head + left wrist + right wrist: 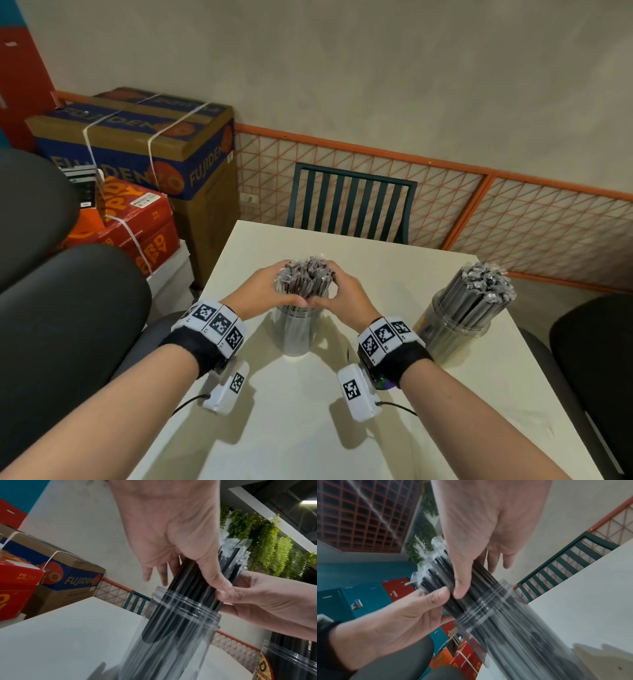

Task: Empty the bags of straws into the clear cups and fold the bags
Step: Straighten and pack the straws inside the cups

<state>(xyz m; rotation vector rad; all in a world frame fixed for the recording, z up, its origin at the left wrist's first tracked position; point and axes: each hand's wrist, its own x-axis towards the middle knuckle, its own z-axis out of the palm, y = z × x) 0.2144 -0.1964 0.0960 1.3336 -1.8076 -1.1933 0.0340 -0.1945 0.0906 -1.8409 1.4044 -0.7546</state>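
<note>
A bundle of black, film-wrapped straws [306, 277] stands partly inside a clear cup [297, 334] at the middle of the white table [376, 428]. My left hand [274, 286] and right hand [346, 291] wrap round the bundle from either side just above the cup's rim, thumbs meeting at the front. In the left wrist view my left hand [171, 545] grips the straws [187, 580] over the cup [176, 635]. In the right wrist view my right hand [476, 540] curls round the straws [436, 568] entering the blurred cup [513, 622].
A second clear cup [455, 332] packed with straws [486, 282] stands at the table's right side. A dark green chair [352, 205] sits at the far edge. Cardboard boxes [144, 147] are stacked at left, with dark seats on both sides.
</note>
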